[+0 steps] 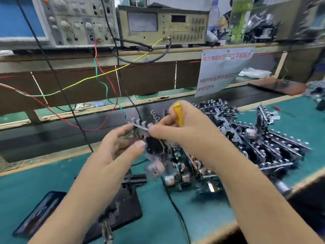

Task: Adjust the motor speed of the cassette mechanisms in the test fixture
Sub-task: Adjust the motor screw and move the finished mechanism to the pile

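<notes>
Two hands are working one cassette mechanism (pixel 149 138), raised just above the green desk (pixel 44 176). Left hand (pixel 119 147) is cradling it, fingers and thumb curled round its near edge. Right hand (pixel 184 127) is pinching the far edge while a yellow screwdriver (pixel 178 114) sits tucked in its grip. Unit looks light, rigid stamped metal with thin tabs and fine wires, likely fragile; frame edges seem the safest hold. No containers showing: more mechanisms (pixel 255 138) are lying in a loose heap on the desk at the right. Black fixture (pixel 123 208) is sitting below the hands.
</notes>
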The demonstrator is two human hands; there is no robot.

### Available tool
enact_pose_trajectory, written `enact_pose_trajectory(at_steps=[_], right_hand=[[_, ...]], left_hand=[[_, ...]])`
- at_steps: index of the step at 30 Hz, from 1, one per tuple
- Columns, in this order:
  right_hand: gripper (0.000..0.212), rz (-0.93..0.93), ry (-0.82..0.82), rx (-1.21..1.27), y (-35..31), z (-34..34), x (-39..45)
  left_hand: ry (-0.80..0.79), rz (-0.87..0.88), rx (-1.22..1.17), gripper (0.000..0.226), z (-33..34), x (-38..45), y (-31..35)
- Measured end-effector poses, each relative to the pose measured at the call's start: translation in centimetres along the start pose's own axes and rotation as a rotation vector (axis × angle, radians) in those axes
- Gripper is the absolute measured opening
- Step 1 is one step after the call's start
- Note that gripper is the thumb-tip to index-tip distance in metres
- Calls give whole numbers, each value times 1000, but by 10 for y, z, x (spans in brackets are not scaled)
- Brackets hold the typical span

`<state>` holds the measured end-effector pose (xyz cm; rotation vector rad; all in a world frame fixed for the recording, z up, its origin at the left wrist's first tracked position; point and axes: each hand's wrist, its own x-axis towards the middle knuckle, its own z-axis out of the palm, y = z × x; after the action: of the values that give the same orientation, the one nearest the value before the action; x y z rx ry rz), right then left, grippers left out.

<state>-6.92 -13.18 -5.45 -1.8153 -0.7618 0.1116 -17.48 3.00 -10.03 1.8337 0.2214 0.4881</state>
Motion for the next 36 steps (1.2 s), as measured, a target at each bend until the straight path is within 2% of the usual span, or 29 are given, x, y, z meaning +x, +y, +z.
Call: enact_pose_trajectory(at_steps=[3,6,10,12,14,17,21,23,25,30,36], right_hand=[[44,-57,228,-135,5,-40,0],[43,-129,518,-276,18,-68,0],[39,-175,823,-302,43,-92,4],[36,-175,885,-314,55,-102,9],[33,-143,905,-314,66,-111,18],[33,-83,926,-339,82,-126,32],[40,-33,933,-350,99,-148,49],[42,27,903,-364,110,-159,57],[41,83,869,-379,118,-168,65],[41,199,791,-316,123,-201,89],[48,179,766,-112,113,-225,108]], left_hand=[[-162,100,-73,64,52,19,23],[-314,187,-127,78,105,41,45],[-418,172,-205,82,162,66,63],[-440,181,-250,60,183,79,70],[-452,153,-325,33,199,92,75],[-486,92,-489,21,214,108,75],[-499,36,-540,28,230,123,71],[-503,-11,-507,56,237,128,70],[-547,-54,-510,70,243,133,66],[-521,-149,-555,77,253,146,58],[-476,-49,-538,74,265,173,76]])
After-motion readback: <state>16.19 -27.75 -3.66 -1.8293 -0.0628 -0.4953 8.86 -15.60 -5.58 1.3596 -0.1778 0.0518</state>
